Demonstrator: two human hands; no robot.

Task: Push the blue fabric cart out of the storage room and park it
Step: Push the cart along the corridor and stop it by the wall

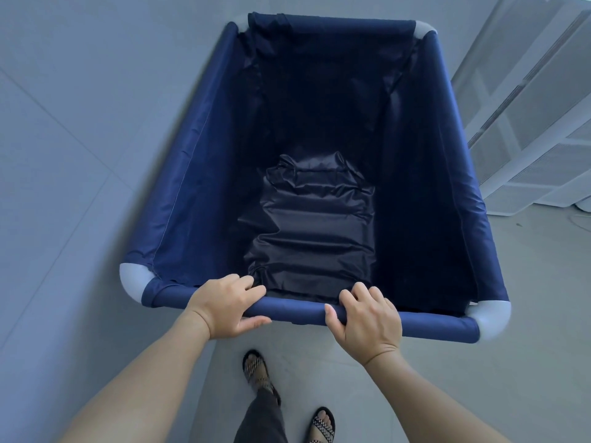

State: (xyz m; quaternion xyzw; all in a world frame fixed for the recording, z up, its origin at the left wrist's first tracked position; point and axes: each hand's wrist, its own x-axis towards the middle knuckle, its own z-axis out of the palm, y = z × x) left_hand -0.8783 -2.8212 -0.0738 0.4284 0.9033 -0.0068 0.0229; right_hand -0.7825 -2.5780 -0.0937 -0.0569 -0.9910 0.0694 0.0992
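Observation:
The blue fabric cart (198, 155) fills the middle of the head view, a deep navy fabric bin on a padded tube frame with grey corner joints. Nothing lies inside it, only creased fabric at the bottom. My left hand (225, 306) is wrapped around the near rail left of centre. My right hand (364, 318) grips the same rail right of centre, fingers curled over the top. Both arms reach forward from the bottom of the frame.
A pale wall (80, 123) runs close along the cart's left side. White perforated metal racks (527, 123) stand at the right, near the cart's far right corner. My sandalled feet (256, 369) are on the grey floor (479, 314) behind the cart.

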